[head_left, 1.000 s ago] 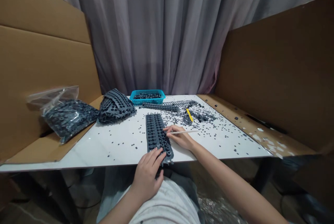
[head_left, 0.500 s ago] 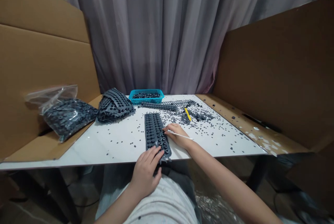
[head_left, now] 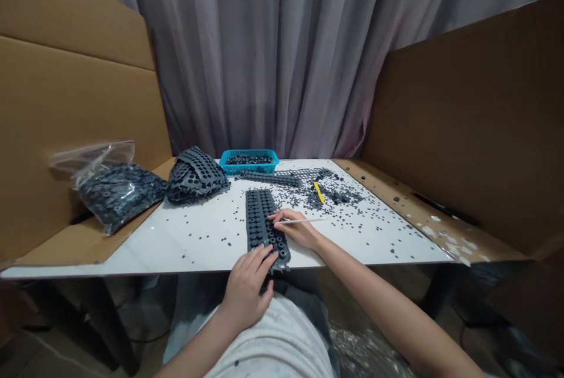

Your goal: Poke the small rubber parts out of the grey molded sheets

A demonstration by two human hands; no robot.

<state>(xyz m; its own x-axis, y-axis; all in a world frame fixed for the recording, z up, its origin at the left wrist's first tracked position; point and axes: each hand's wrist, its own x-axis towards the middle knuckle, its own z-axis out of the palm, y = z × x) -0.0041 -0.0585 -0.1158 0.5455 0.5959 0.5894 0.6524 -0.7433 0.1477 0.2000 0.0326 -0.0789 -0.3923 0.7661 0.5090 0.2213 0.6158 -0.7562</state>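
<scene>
A long dark grey rubber strip with rows of round cups lies on the white table top. My left hand rests across its near end, fingers pressing down on it. My right hand sits at the strip's right edge and pinches a thin white stick. The stick's tip is hidden by my fingers, close to the cups. Loose dark grey bits lie scattered over the table around the strip.
A heap of grey rubber sheets and a clear plastic bag of them lie at left. Behind stand a blue basket, another grey strip and a yellow tool. Cardboard walls flank the table; a curtain hangs behind.
My right hand has shifted slightly left along the strip, and the stick has swung from slanting toward me to nearly level. My left hand stays on the strip.
</scene>
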